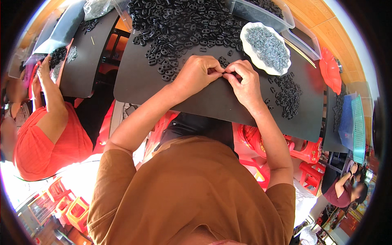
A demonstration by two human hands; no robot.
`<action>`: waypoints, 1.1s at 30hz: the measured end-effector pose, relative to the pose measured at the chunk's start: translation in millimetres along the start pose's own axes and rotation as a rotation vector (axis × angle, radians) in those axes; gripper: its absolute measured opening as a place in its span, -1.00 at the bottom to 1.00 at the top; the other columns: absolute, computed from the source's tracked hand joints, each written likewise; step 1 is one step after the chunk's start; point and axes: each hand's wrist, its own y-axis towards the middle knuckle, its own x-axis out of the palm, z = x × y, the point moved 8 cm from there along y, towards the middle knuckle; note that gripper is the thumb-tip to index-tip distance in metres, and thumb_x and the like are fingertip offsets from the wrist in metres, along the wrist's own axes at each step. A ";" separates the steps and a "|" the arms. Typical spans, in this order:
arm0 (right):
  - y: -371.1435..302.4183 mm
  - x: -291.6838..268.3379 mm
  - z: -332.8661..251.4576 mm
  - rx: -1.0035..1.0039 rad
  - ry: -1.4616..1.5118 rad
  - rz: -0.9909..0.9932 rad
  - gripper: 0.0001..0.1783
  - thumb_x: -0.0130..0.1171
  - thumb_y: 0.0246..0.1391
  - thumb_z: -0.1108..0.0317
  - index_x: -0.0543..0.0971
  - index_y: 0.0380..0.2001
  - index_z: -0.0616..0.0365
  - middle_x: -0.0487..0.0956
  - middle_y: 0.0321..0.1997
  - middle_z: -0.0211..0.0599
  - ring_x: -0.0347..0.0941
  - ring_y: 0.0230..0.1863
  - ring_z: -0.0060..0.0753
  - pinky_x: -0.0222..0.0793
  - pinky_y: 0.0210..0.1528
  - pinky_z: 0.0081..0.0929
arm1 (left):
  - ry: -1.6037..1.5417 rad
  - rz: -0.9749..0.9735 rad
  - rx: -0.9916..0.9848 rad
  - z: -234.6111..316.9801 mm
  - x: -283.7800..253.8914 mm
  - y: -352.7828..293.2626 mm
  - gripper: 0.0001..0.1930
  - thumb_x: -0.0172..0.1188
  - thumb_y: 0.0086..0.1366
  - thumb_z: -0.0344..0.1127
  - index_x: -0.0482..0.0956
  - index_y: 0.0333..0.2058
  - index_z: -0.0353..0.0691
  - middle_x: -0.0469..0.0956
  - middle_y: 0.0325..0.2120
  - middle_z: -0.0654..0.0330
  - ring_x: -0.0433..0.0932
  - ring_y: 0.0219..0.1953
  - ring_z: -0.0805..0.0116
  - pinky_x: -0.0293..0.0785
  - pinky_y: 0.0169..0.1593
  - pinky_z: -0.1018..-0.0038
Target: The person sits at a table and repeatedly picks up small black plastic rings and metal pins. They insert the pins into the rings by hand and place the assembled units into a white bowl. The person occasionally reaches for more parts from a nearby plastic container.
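Above the dark table (pixel 143 87), my left hand (pixel 197 72) and my right hand (pixel 246 83) meet fingertip to fingertip. Both pinch a small black piece (pixel 223 73), mostly covered by the fingers, so its exact shape is hidden. Beyond my left hand spreads a large heap of black oval plastic pieces with holes (pixel 179 30). A few smaller black pieces (pixel 223 61) lie just past the fingertips. To the right of my right hand is a loose pile of small black parts (pixel 288 97). Behind that pile, a white scalloped dish (pixel 247 45) holds many small greyish, shiny pins (pixel 267 43).
Clear plastic bins (pixel 267 18) stand at the far edge, near a thin yellowish stick (pixel 300 53) and a red scalloped dish (pixel 329 71). A teal basket (pixel 358 128) is at the right. A person in red (pixel 55 136) works at the left table; another person (pixel 345 192) is lower right.
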 end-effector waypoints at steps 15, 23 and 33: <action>1.6 0.5 -1.3 -0.034 0.018 -0.011 -0.83 0.32 -0.18 0.65 0.52 -0.50 0.26 0.55 -0.42 -0.28 0.43 -0.28 -0.17 0.38 -0.22 -0.30 | -0.004 -0.017 0.024 0.9 0.4 2.8 -0.96 0.33 0.13 -0.55 0.66 -0.41 -0.34 0.65 -0.45 0.19 0.58 -0.47 0.50 0.50 -0.36 0.55; 0.3 -1.1 0.9 -0.037 0.022 -0.020 -0.84 0.33 -0.12 0.61 0.58 -0.41 0.23 0.58 -0.40 -0.29 0.48 -0.31 -0.27 0.41 -0.29 -0.39 | 0.041 -0.053 0.000 -1.1 1.4 3.8 -0.93 0.33 0.14 -0.51 0.68 -0.36 -0.34 0.65 -0.46 0.19 0.60 -0.45 0.50 0.53 -0.31 0.55; 5.3 -10.2 3.2 -0.002 0.009 0.110 -0.88 0.24 0.00 0.60 0.58 -0.34 0.25 0.56 -0.33 -0.22 0.55 -0.36 -0.30 0.44 -0.33 -0.45 | 0.137 -0.273 -0.015 24.1 -42.7 86.4 -0.83 0.26 0.13 -0.43 0.66 -0.29 -0.36 0.65 -0.51 0.20 0.60 -0.45 0.55 0.54 -0.31 0.55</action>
